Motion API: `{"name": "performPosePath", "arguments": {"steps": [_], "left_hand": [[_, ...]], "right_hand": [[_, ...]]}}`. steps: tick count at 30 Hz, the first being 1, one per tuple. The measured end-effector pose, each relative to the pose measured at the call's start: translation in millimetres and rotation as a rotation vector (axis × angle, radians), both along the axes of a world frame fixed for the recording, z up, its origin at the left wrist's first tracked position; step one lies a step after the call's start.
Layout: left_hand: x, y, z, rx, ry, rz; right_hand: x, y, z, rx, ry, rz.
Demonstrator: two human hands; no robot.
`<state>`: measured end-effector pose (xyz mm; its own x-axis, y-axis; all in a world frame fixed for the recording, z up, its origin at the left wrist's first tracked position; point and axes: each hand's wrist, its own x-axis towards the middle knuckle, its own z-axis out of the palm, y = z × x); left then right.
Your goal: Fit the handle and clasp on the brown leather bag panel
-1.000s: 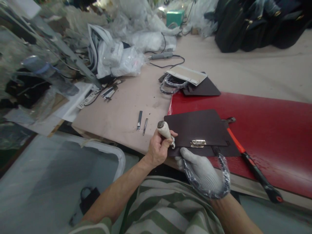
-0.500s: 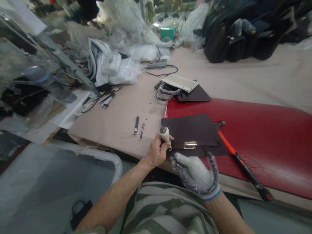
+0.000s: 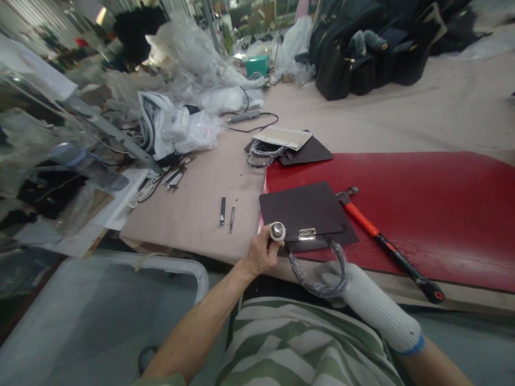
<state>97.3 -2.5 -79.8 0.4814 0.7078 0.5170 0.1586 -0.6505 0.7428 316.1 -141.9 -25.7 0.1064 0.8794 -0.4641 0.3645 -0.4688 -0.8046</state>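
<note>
My left hand [image 3: 260, 253], bare, is closed around an upright tool wrapped in white [image 3: 277, 231], its round metal end facing me. The tool stands at the left corner of a dark brown bag panel [image 3: 301, 206] with a shiny metal clasp plate [image 3: 307, 233] near its front edge. From that edge a plastic-wrapped bag handle [image 3: 317, 288] hangs over the table's front. My right hand [image 3: 336, 276], in a white knitted glove, is at this handle. Its fingers are blurred and partly behind the handle, so their grip is unclear.
A hammer [image 3: 388, 244] with an orange and black handle lies right of the panel on a red sheet [image 3: 434, 209]. Two small metal tools [image 3: 227, 214] lie left. Farther back are another bag panel [image 3: 308, 155], a grey corded tool [image 3: 243, 117] and black bags [image 3: 362, 59].
The gloved hand has moved from the panel's front edge down and right, behind the handle. The white-wrapped tool now points its end more toward me. The whole view has shifted slightly.
</note>
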Motion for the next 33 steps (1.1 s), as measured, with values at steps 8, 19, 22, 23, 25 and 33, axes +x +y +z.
{"name": "performPosePath", "arguments": {"steps": [8,19,22,23,25,33], "left_hand": [[0,0,2.8,0.033,-0.016,-0.011],[-1,1,0.1,0.007,-0.056,-0.021],[-2,0,0.9,-0.006,-0.058,-0.014],[-2,0,1.2,-0.005,-0.053,-0.009],[-1,0,1.8,0.008,-0.039,-0.004],[-2,-1,-4.2,-0.068,-0.067,-0.005]], "right_hand": [[74,2,43.2,-0.03,-1.218,-0.057],[93,22,26.3,-0.148,-1.151,0.089],[105,27,23.1,-0.224,-1.015,-0.024],[107,28,24.7,-0.241,-0.979,-0.063],[103,26,36.0,-0.249,-0.921,-0.125],[48,8,132.5,0.263,-0.035,-0.486]]}}
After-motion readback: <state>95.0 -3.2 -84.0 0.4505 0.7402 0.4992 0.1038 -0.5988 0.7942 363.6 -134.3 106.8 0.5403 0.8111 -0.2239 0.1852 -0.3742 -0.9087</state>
